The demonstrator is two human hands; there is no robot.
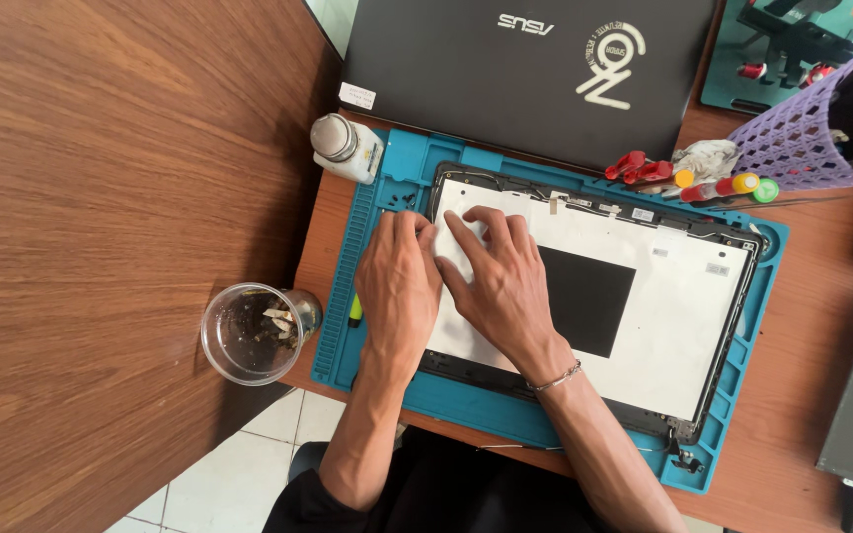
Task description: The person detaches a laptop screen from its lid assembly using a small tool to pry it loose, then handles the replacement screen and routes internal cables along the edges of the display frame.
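An opened laptop lid shell (673, 306) lies on a blue work mat (466, 405), its inside white with a black rectangle (589, 296) in the middle. My left hand (399, 286) rests flat on the shell's left edge, fingers together and pointing away from me. My right hand (501, 276), with a thin bracelet at the wrist, presses flat on the white surface beside it, fingertips near the upper left corner. Neither hand holds a tool.
A closed black laptop (446, 69) lies behind the mat. A white bottle (345, 148) stands at the mat's far left corner. A clear plastic cup (249, 331) holding scraps sits left. Screwdrivers (683, 180) and a purple perforated basket (802, 138) lie far right.
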